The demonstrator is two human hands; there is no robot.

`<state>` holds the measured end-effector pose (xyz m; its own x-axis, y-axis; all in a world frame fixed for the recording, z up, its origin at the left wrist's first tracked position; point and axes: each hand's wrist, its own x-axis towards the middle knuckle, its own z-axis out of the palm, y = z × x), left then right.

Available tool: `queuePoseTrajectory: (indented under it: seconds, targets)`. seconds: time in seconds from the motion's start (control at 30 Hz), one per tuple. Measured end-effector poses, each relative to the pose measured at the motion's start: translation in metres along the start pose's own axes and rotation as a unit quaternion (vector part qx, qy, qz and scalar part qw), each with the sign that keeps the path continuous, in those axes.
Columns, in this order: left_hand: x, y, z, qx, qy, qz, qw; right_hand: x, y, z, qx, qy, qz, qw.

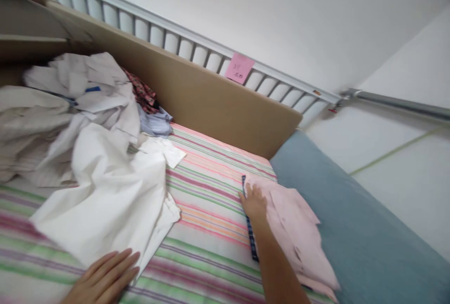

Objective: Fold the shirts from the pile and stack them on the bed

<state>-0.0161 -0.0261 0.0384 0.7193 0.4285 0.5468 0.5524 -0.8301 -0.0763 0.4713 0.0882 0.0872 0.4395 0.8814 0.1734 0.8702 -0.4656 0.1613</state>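
Observation:
My left hand [105, 276] lies flat with its fingers stretched out, resting on the lower edge of a crumpled white shirt [105, 201] on the striped sheet [207, 229]. My right hand [253, 201] reaches forward and presses, fingers spread, on the near edge of a folded pink garment [295, 224]. This garment sits on top of a dark checked one [250, 236], of which only a thin strip shows.
A heap of white and pale clothes [63, 102] fills the left, with a red patterned piece [142, 91] and a light blue one [156, 123] behind. A brown board [211, 102] and a railing [197, 51] with a pink note [239, 68] bound the far side. A grey-blue mattress edge [351, 219] runs along the right.

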Motion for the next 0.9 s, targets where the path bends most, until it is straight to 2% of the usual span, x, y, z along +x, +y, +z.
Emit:
queuePoseTrajectory:
  seconds: [0.1,0.2,0.3,0.37,0.4,0.47,0.53,0.6,0.67,0.73,0.83,0.9]
  targets:
    - [0.004,0.003,-0.01,-0.004,-0.016,-0.015,1.0,0.006,0.008,0.013,0.006,-0.007,0.003,1.0]
    - [0.007,0.008,-0.019,-0.031,-0.011,-0.04,0.999,0.009,0.007,0.01,0.047,-0.008,0.002,0.999]
    - [0.009,0.014,-0.022,-0.073,0.006,-0.08,0.994,-0.013,-0.019,-0.013,0.132,0.053,-0.034,0.989]
    - [0.014,0.019,-0.02,-0.117,0.021,-0.134,0.984,-0.046,-0.052,-0.032,0.241,0.083,-0.09,0.963]
    - [0.018,0.021,-0.018,-0.143,0.027,-0.169,0.975,-0.067,-0.073,-0.039,0.311,0.068,-0.108,0.942]
    - [0.028,0.024,-0.014,-0.197,0.035,-0.253,0.947,-0.111,-0.115,-0.048,0.455,-0.016,-0.084,0.886]
    - [0.039,0.022,-0.018,-0.252,0.045,-0.341,0.905,-0.151,-0.152,-0.05,0.574,-0.1,-0.027,0.812]
    - [0.047,0.018,-0.032,-0.316,0.06,-0.4,0.858,-0.181,-0.176,-0.048,0.673,-0.143,0.015,0.726]
    - [0.051,0.012,-0.055,-0.385,0.075,-0.423,0.817,-0.202,-0.187,-0.047,0.749,-0.164,0.043,0.641]
    - [0.053,0.01,-0.082,-0.445,0.089,-0.427,0.782,-0.217,-0.188,-0.052,0.797,-0.184,0.064,0.572]
    - [0.06,0.017,-0.112,-0.508,0.117,-0.432,0.736,-0.238,-0.185,-0.071,0.837,-0.215,0.084,0.497]
    - [0.068,0.032,-0.118,-0.549,0.133,-0.431,0.704,-0.254,-0.188,-0.085,0.857,-0.246,0.072,0.447]
